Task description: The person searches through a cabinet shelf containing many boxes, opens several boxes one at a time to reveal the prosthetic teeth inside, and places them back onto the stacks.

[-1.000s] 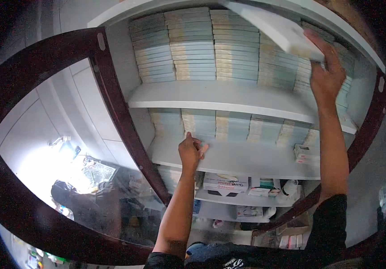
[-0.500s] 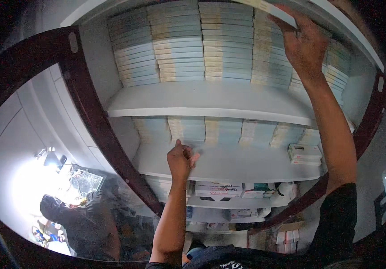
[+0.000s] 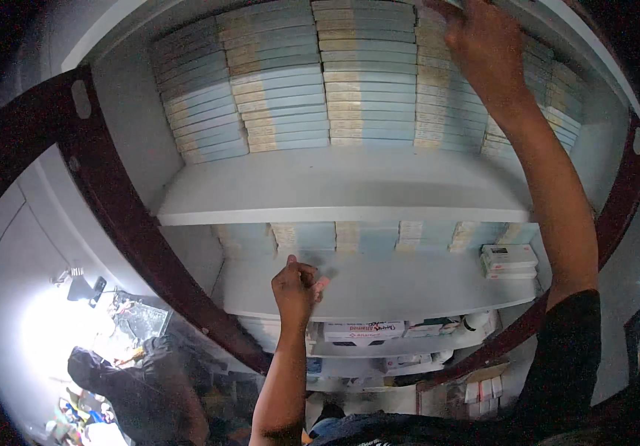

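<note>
High at the right, my right hand reaches to the top of a stack of flat boxes on the upper shelf. Its fingers are bent at the upper picture edge around a flat box, of which only a sliver of pale edge shows. Lower down, my left hand hovers in front of the middle shelf, touching nothing that I can see. Its fingers are loosely curled and apart, with nothing visible in them. Several more stacks of pale blue and cream boxes stand left of my right hand.
Short stacks line the back of the middle shelf, with white boxes at its right. Lower shelves hold a white carton. Dark red frame posts border the cabinet. At left, a person in dark clothing is near a bright lamp.
The view has shifted, so the shelves sit lower in the picture. My right hand has moved up and slightly left with the flat box, now mostly out of view. My left hand stays loosely curled.
</note>
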Action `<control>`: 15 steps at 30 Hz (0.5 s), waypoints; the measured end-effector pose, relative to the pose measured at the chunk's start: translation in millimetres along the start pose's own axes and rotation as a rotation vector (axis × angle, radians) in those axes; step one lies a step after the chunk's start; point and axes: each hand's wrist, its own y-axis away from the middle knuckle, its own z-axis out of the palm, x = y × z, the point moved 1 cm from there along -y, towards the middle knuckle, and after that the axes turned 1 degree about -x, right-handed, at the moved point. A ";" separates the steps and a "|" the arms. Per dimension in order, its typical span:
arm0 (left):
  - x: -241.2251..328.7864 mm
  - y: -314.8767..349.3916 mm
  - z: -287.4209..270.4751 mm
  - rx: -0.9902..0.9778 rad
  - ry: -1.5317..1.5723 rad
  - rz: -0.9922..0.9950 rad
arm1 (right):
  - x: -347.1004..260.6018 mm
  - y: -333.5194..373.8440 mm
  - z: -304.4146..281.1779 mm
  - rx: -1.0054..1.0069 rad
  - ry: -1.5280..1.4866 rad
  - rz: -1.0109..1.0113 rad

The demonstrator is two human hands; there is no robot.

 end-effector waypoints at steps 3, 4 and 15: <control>8.1 1.9 3.9 0.050 0.097 -0.070 | -6.8 -7.6 19.7 0.132 -0.019 -0.129; 6.2 0.2 3.5 0.046 0.095 -0.070 | -4.1 -11.4 28.9 0.133 -0.015 -0.127; -3.0 -1.2 -5.6 0.005 -0.048 0.000 | -21.5 -14.1 50.3 -0.114 -0.022 -0.058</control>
